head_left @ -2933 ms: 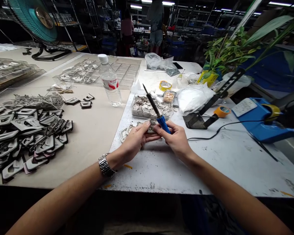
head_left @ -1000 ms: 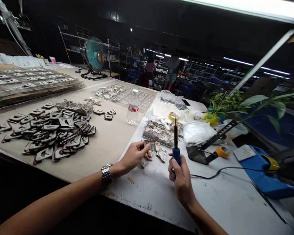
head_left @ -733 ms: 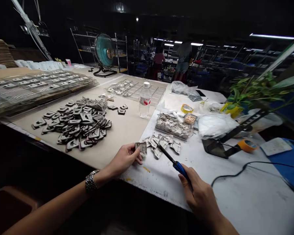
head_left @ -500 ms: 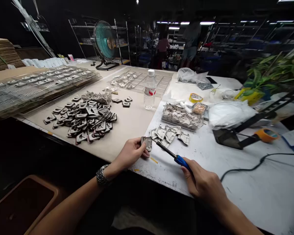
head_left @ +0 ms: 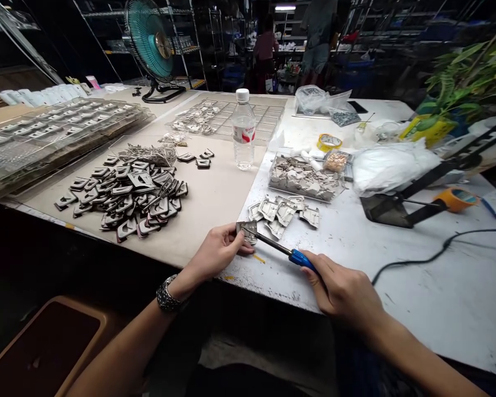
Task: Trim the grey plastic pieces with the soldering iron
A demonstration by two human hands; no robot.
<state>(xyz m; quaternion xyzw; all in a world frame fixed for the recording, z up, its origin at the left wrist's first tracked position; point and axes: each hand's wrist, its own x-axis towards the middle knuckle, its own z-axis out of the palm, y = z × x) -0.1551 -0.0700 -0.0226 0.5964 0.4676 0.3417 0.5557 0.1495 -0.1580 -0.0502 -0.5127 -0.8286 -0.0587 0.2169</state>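
Observation:
My left hand point(head_left: 217, 251) pinches a small grey moulded part point(head_left: 247, 231) between thumb and fingers, just above the near table edge. The blue handle of a soldering iron point(head_left: 301, 259) is in the closed fingers of my right hand point(head_left: 347, 289). Its dark shaft points left, and the tip meets the grey part or lies very close to it. Beyond the hands lies a small heap of similar pale grey parts point(head_left: 285, 212). Behind that heap stands a clear tray point(head_left: 306, 197) filled with flat grey pieces.
A large pile of dark-edged frames point(head_left: 128, 193) lies at left. A water bottle point(head_left: 243, 129) stands mid-table. Farther right are yellow tape point(head_left: 329, 142), a white plastic bag point(head_left: 392, 165), a black metal stand point(head_left: 386, 211) and a black cable point(head_left: 421, 263). A fan point(head_left: 151, 49) stands behind.
The view has tilted down a little. The iron's tip has come in from beside the grey part to its face; my left hand still holds the part.

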